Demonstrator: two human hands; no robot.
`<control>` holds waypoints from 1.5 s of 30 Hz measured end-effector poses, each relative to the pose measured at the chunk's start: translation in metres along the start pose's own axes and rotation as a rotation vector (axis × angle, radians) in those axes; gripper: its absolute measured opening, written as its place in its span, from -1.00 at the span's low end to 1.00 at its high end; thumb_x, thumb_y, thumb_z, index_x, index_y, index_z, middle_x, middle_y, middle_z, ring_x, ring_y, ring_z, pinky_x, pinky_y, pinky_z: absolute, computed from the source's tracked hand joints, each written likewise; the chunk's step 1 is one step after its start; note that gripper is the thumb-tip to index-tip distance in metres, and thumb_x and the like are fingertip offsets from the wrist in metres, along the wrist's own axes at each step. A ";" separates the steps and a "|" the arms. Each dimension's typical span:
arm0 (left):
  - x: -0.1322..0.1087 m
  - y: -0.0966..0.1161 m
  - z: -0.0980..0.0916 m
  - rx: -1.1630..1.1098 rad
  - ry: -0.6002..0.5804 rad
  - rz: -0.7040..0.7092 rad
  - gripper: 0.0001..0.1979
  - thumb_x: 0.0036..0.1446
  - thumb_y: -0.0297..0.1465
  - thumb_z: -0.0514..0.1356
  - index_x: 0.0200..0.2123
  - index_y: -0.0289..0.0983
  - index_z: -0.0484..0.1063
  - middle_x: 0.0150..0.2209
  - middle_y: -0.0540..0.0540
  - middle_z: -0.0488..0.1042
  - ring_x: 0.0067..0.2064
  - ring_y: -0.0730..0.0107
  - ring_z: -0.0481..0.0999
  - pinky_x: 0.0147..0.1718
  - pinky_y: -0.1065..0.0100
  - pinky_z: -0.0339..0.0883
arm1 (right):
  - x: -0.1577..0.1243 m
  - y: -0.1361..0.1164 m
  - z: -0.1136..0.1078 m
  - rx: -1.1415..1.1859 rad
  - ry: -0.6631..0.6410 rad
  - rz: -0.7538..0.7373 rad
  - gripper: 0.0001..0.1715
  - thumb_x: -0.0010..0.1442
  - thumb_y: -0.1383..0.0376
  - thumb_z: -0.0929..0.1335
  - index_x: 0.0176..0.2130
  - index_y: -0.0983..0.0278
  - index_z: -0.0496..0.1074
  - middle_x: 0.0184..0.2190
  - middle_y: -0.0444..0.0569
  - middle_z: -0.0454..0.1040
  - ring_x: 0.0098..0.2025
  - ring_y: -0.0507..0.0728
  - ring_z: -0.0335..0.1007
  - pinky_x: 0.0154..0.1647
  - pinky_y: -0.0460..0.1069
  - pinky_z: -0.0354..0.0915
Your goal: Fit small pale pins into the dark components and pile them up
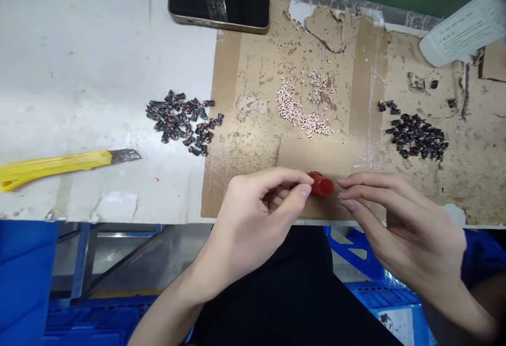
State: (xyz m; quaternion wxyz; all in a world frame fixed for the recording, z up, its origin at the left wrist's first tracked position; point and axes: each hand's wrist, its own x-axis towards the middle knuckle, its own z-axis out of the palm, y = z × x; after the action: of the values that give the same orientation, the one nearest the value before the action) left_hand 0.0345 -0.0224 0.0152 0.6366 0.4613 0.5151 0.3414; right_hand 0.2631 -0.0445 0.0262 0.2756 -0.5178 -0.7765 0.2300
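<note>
A small red cylindrical piece with a flat round end stands at the front edge of the cardboard, between my two hands. My left hand is closed, thumb and forefinger at the left side of the red piece, seemingly gripping it. To its right, my right hand has its thumb and first fingers drawn together, a short gap from the red piece; whatever is in that pinch is too small to make out. Ahead of the hands lies a heap of tiny pale copper-coloured pieces.
Small black parts with reddish insides are heaped on the left, and another pile of black parts lies right. A yellow utility knife has its blade out. A phone lies at the back; a white bottle is far right.
</note>
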 end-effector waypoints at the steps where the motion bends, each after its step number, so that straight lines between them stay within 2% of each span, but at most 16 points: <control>1: 0.000 -0.001 0.002 0.013 -0.024 -0.007 -0.86 0.33 -0.40 0.26 -0.23 -0.21 0.66 -0.48 0.07 0.52 -0.48 0.53 0.46 -0.48 0.50 0.34 | -0.001 -0.002 0.002 0.040 0.015 0.036 -0.74 0.30 0.54 0.46 -0.11 0.21 0.57 -0.07 -0.07 0.61 -0.03 0.03 0.57 0.06 -0.10 0.46; 4: -0.001 -0.002 0.010 -0.008 -0.143 -0.042 -0.84 0.36 -0.35 0.24 -0.22 -0.22 0.64 -0.46 0.07 0.53 -0.47 0.53 0.47 -0.47 0.49 0.35 | -0.002 -0.008 0.005 0.149 0.038 0.119 -0.76 0.31 0.52 0.46 -0.12 0.19 0.58 -0.09 -0.10 0.60 -0.03 0.02 0.57 0.01 -0.11 0.47; 7: -0.001 -0.001 0.017 -0.092 -0.217 -0.076 -0.85 0.36 -0.35 0.24 -0.25 -0.22 0.62 -0.45 0.07 0.53 -0.44 0.51 0.49 -0.44 0.48 0.39 | -0.001 -0.012 0.006 0.185 0.031 0.106 -0.75 0.31 0.53 0.45 -0.12 0.20 0.58 -0.10 -0.10 0.60 -0.03 0.01 0.57 0.01 -0.12 0.47; 16: -0.002 0.000 0.022 -0.222 -0.256 -0.136 -0.87 0.34 -0.43 0.24 -0.31 -0.23 0.55 -0.51 0.14 0.40 -0.49 0.62 0.37 -0.47 0.55 0.29 | -0.003 -0.012 0.009 0.286 0.075 0.107 -0.73 0.23 0.55 0.50 -0.14 0.23 0.59 -0.16 -0.11 0.61 -0.10 0.02 0.57 -0.09 -0.11 0.51; 20: -0.004 0.000 0.021 -0.165 -0.257 -0.099 -0.85 0.36 -0.41 0.23 -0.29 -0.22 0.59 -0.49 0.11 0.47 -0.47 0.58 0.44 -0.44 0.52 0.35 | -0.005 -0.009 0.007 0.242 0.033 0.060 -0.72 0.24 0.56 0.48 -0.12 0.24 0.57 -0.12 -0.06 0.59 -0.10 0.06 0.56 -0.09 -0.05 0.51; 22: -0.005 -0.001 0.018 -0.125 -0.232 -0.077 -0.86 0.35 -0.40 0.25 -0.25 -0.21 0.63 -0.44 0.09 0.55 -0.45 0.56 0.49 -0.43 0.51 0.39 | -0.006 -0.005 0.005 0.204 0.024 0.059 -0.71 0.24 0.55 0.47 -0.11 0.22 0.55 -0.09 -0.04 0.60 -0.09 0.10 0.56 -0.07 0.00 0.52; 26: -0.007 -0.003 0.006 -0.072 -0.090 -0.054 -0.85 0.36 -0.43 0.24 -0.15 -0.21 0.66 -0.34 0.04 0.66 -0.42 0.53 0.57 -0.39 0.53 0.46 | -0.005 0.004 0.004 -0.001 0.048 0.065 -0.72 0.26 0.49 0.47 -0.09 0.16 0.53 -0.04 0.01 0.60 -0.03 0.22 0.58 0.00 0.13 0.51; 30: -0.008 -0.004 -0.004 -0.080 0.035 -0.028 -0.85 0.36 -0.44 0.28 -0.05 -0.18 0.62 -0.24 0.04 0.71 -0.22 0.50 0.69 -0.24 0.58 0.52 | -0.002 0.008 0.005 -0.174 -0.004 -0.030 -0.73 0.29 0.47 0.44 -0.06 0.16 0.52 0.01 0.06 0.61 0.04 0.27 0.59 0.06 0.18 0.53; 32: -0.008 -0.004 -0.006 -0.093 0.080 -0.022 -0.88 0.34 -0.43 0.32 -0.08 -0.18 0.62 -0.22 0.05 0.72 -0.18 0.53 0.70 -0.21 0.63 0.51 | -0.001 0.008 0.006 -0.207 -0.021 -0.079 -0.69 0.28 0.49 0.44 -0.04 0.16 0.51 0.04 0.08 0.60 0.05 0.28 0.59 0.07 0.19 0.52; 35: -0.008 -0.005 -0.007 -0.100 0.121 -0.028 -0.95 0.33 -0.42 0.35 -0.16 -0.18 0.64 -0.26 0.07 0.72 -0.28 0.60 0.67 -0.27 0.69 0.49 | -0.001 0.009 0.008 -0.243 -0.050 -0.119 -0.63 0.27 0.50 0.44 0.01 0.16 0.48 0.07 0.10 0.58 0.06 0.30 0.58 0.06 0.22 0.50; 37: -0.008 -0.005 -0.008 -0.102 0.141 -0.022 -0.94 0.31 -0.42 0.36 -0.17 -0.18 0.66 -0.29 0.07 0.70 -0.31 0.60 0.65 -0.29 0.67 0.51 | 0.000 0.009 0.009 -0.262 -0.061 -0.136 -0.63 0.27 0.50 0.44 0.02 0.17 0.48 0.08 0.11 0.58 0.07 0.31 0.57 0.05 0.22 0.50; 40: -0.010 -0.003 -0.006 -0.103 0.150 0.012 -0.90 0.31 -0.47 0.35 -0.17 -0.20 0.69 -0.22 0.02 0.68 -0.27 0.56 0.67 -0.25 0.62 0.54 | 0.001 0.009 0.009 -0.239 -0.045 -0.125 -0.67 0.27 0.51 0.45 -0.02 0.20 0.49 0.06 0.10 0.58 0.07 0.28 0.56 0.07 0.19 0.49; 42: -0.010 -0.002 -0.003 -0.144 0.124 0.015 -0.88 0.30 -0.49 0.33 -0.19 -0.22 0.70 -0.17 -0.02 0.69 -0.26 0.54 0.68 -0.25 0.61 0.55 | 0.002 0.005 0.007 -0.163 -0.021 -0.060 -0.70 0.27 0.51 0.46 -0.06 0.20 0.51 0.04 0.07 0.59 0.06 0.25 0.56 0.09 0.15 0.49; 45: -0.007 0.000 0.005 -0.309 0.031 -0.088 -0.92 0.27 -0.49 0.36 -0.21 -0.24 0.70 -0.29 -0.02 0.70 -0.31 0.51 0.69 -0.29 0.59 0.56 | 0.003 -0.005 0.004 0.070 0.022 0.099 -0.77 0.30 0.49 0.45 -0.12 0.17 0.53 0.00 0.00 0.60 0.04 0.18 0.58 0.06 0.06 0.52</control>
State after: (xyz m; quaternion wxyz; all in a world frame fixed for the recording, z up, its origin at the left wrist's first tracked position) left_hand 0.0372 -0.0304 0.0175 0.7063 0.3297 0.4858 0.3954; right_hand 0.2563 -0.0435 0.0274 0.2902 -0.5482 -0.7384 0.2646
